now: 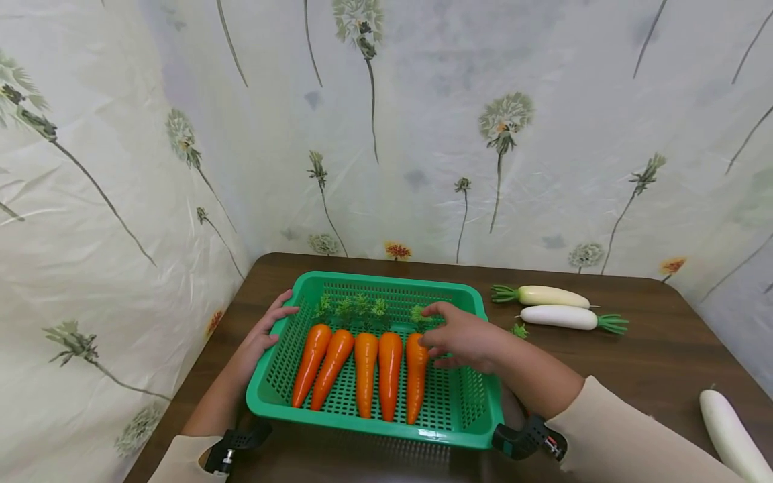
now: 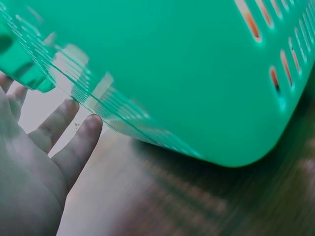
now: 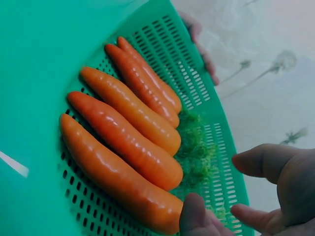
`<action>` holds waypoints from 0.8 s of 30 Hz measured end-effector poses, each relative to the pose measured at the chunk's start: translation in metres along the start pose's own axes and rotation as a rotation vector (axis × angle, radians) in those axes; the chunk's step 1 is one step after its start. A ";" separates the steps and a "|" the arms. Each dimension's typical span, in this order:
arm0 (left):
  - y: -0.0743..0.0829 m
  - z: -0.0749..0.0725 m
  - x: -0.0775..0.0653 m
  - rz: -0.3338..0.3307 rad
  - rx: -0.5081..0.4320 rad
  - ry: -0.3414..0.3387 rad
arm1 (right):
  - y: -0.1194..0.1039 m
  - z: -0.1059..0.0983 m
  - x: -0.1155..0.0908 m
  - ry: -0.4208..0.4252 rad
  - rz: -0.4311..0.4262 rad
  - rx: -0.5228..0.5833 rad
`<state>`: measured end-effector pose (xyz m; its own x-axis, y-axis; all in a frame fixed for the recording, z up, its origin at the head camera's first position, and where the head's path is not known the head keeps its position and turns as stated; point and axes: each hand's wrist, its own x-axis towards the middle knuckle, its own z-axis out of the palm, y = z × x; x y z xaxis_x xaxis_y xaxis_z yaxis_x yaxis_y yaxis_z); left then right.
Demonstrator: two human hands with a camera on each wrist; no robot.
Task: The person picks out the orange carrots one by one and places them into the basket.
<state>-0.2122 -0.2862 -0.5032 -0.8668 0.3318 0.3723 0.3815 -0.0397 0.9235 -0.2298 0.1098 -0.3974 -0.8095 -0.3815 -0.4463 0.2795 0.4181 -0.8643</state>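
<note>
A green perforated plastic basket (image 1: 338,417) holds several orange carrots (image 1: 365,376) lying side by side, their leafy green tops (image 1: 361,307) toward the far wall. My left hand (image 1: 260,339) rests at the basket's left side, with straight fingers against the outer wall (image 2: 147,73) and fingertips at the rim. Over the basket's right half is my right hand (image 1: 468,341), its fingers spread. The thumb (image 3: 194,214) sits right at the leafy end of the rightmost carrot (image 1: 415,382), overlapping it in the right wrist view.
On the dark wooden table (image 1: 658,355), a cream radish (image 1: 552,296) and a white radish (image 1: 555,317) lie beyond my right forearm. Another white radish (image 1: 733,433) is at the right edge. A green leaf tuft (image 1: 519,330) shows beside the basket. Floral cloth (image 1: 423,134) hangs behind.
</note>
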 end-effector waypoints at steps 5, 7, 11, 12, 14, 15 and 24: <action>0.004 0.001 -0.001 -0.041 0.019 0.004 | 0.000 -0.003 -0.006 -0.025 -0.076 0.036; 0.005 0.001 -0.001 -0.052 0.025 0.007 | 0.001 -0.006 -0.008 -0.026 -0.106 0.050; 0.004 0.001 0.000 -0.035 0.025 0.009 | 0.002 -0.015 -0.015 -0.017 -0.142 0.065; 0.003 0.001 0.001 -0.026 0.023 0.009 | 0.003 -0.017 -0.017 -0.012 -0.148 0.066; 0.001 0.001 0.001 -0.005 0.024 0.009 | 0.003 -0.023 -0.021 -0.005 -0.158 0.080; 0.001 0.001 0.002 0.004 0.028 0.010 | 0.004 -0.025 -0.022 0.000 -0.164 0.087; -0.001 0.000 0.000 -0.017 0.028 0.011 | 0.014 -0.047 -0.037 0.029 -0.217 0.093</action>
<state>-0.2128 -0.2859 -0.5043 -0.8765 0.3217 0.3581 0.3758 -0.0077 0.9267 -0.2204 0.1683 -0.3823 -0.8700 -0.4296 -0.2421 0.1425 0.2509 -0.9575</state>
